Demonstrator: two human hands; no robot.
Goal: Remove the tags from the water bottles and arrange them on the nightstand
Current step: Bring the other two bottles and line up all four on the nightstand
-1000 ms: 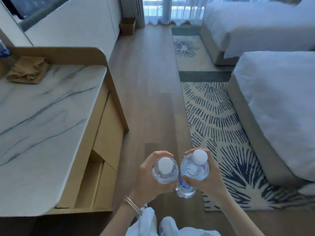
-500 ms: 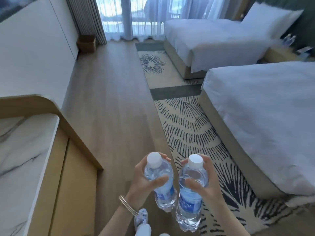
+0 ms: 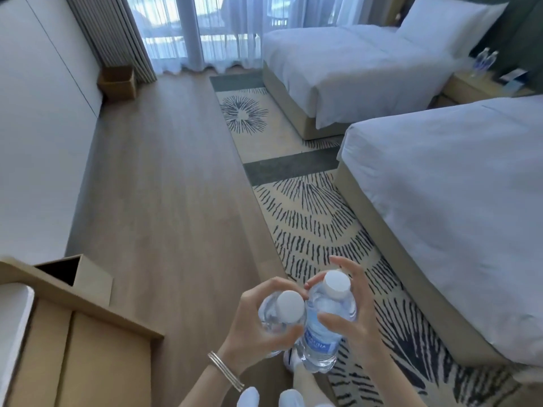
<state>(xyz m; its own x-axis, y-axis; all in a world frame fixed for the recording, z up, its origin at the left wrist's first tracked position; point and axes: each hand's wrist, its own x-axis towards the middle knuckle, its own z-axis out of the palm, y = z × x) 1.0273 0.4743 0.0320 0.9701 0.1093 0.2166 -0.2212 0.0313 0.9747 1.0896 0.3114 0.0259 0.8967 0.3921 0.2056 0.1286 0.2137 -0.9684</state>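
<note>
Left hand [image 3: 249,327] closed around left bottle [image 3: 279,315] | right hand [image 3: 349,312] loosely curled on right bottle [image 3: 323,327], fingers partly lifted | bottles touching, carried over floor [image 3: 176,201] | nightstand [image 3: 476,86] far off between beds | risk: right bottle may be dropped through loose grip.

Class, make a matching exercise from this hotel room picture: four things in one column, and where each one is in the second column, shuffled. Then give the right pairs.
Things:
1. bottle with the blue label
2. two small bottles
3. silver bangles
4. cardboard box

Places:
A. on the floor by the curtain
B. on the left wrist
C. on the nightstand between the beds
D. in the right hand

Pairs: 1-D, 2-C, 3-B, 4-A
</note>
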